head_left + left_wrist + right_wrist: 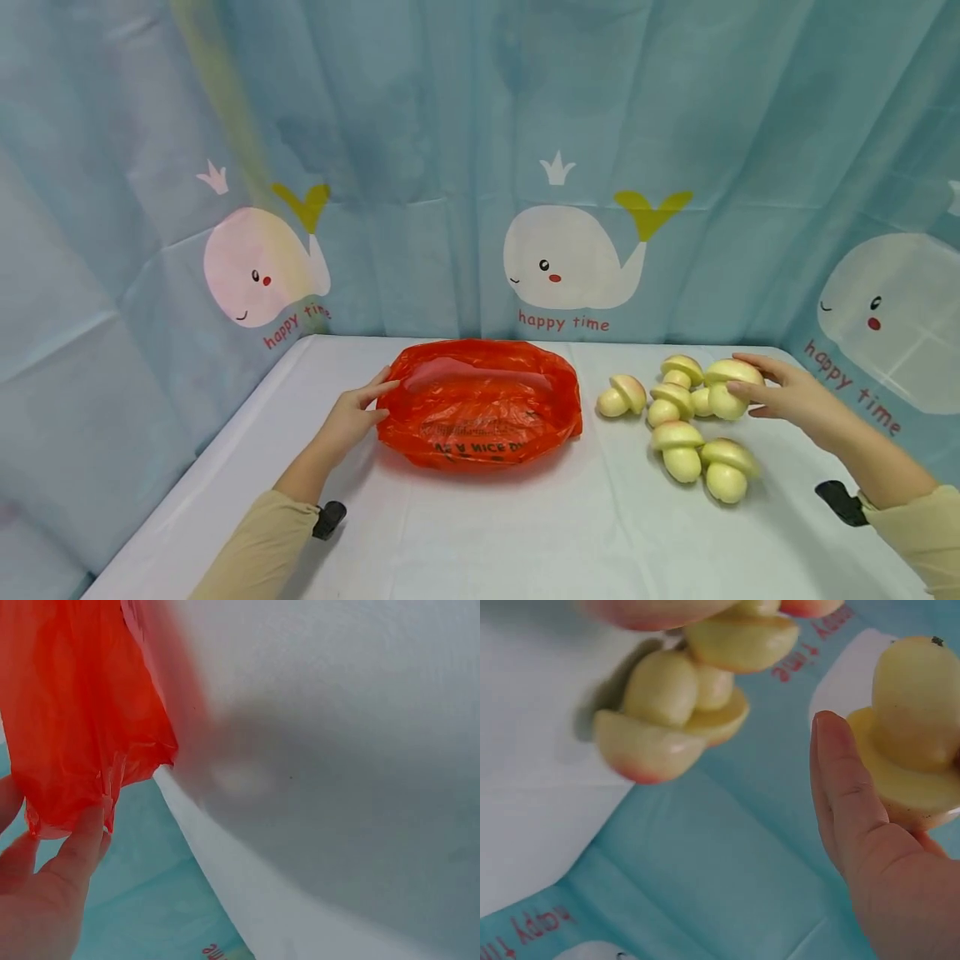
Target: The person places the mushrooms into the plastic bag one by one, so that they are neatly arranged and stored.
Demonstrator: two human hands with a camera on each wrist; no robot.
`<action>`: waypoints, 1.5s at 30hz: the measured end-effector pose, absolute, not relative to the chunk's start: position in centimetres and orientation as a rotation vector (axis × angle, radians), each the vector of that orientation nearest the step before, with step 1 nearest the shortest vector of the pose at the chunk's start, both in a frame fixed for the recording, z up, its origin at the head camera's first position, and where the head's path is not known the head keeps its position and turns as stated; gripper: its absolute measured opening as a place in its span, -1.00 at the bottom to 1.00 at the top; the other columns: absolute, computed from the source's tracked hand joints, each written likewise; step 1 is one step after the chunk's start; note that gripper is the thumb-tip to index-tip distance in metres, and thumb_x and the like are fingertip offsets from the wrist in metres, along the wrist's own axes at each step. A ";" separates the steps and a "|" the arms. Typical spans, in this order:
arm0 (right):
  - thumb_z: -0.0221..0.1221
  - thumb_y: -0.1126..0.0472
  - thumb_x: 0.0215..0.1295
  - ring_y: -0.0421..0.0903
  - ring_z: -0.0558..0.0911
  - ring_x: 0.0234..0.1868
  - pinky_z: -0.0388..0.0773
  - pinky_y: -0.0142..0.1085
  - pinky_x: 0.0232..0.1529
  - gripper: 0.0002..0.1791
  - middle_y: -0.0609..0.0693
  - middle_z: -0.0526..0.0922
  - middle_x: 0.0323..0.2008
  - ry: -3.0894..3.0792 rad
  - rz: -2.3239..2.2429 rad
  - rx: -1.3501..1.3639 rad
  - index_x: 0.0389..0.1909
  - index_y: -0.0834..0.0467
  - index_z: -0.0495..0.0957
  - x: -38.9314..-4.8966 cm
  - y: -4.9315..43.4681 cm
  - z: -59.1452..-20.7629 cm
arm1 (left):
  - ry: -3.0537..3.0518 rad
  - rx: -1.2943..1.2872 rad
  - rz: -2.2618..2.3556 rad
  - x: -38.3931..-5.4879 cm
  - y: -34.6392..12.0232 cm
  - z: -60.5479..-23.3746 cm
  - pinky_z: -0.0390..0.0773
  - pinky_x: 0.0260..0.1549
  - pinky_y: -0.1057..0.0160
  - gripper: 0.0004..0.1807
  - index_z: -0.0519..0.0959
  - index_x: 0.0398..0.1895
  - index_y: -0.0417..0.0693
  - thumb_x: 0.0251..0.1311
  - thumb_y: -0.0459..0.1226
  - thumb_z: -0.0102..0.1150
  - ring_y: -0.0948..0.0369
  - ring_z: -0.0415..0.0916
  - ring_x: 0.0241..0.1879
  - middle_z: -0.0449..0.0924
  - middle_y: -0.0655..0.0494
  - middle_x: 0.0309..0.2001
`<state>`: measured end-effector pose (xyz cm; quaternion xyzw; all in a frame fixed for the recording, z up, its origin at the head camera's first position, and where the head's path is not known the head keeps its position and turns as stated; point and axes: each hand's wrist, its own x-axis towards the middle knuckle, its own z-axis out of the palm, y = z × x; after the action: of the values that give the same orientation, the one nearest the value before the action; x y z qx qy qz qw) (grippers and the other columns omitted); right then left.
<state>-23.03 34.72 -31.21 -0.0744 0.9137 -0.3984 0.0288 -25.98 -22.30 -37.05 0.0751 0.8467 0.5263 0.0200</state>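
Observation:
A red plastic bag (480, 417) with printed lettering lies on the table with its mouth spread wide. My left hand (360, 408) holds its left rim; in the left wrist view the fingers (79, 844) lie against the bag's gathered edge. At the right, my right hand (787, 396) grips a toy mushroom (726, 387) by the cap, thumb and fingers on opposite sides. This pale yellow-green mushroom (915, 697) also shows in the right wrist view, stem upward there. Close around it is a group of similar mushrooms (678, 450).
One more mushroom (621, 397) lies between the bag and the group. White cloth covers the table (525, 533). A blue curtain (420, 167) printed with whales hangs behind the table and along both sides. A black strap device sits on each wrist.

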 end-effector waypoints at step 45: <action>0.07 0.23 0.42 0.02 0.55 -0.08 0.58 -0.07 -0.03 -0.37 0.26 0.38 0.18 2.296 -1.540 -0.428 0.44 0.25 0.11 -30.7 13.0 -27.1 | 2.695 0.266 1.484 -26.7 -22.8 -37.3 0.28 0.24 -0.07 -0.43 0.27 0.34 -0.42 0.22 -0.61 -0.03 -0.18 -0.17 0.47 -0.09 -0.16 0.52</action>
<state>-30.71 13.03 -27.05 -0.1509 0.8086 -0.5423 0.1711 -26.69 -22.82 -37.35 0.0861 0.8724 0.4805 0.0265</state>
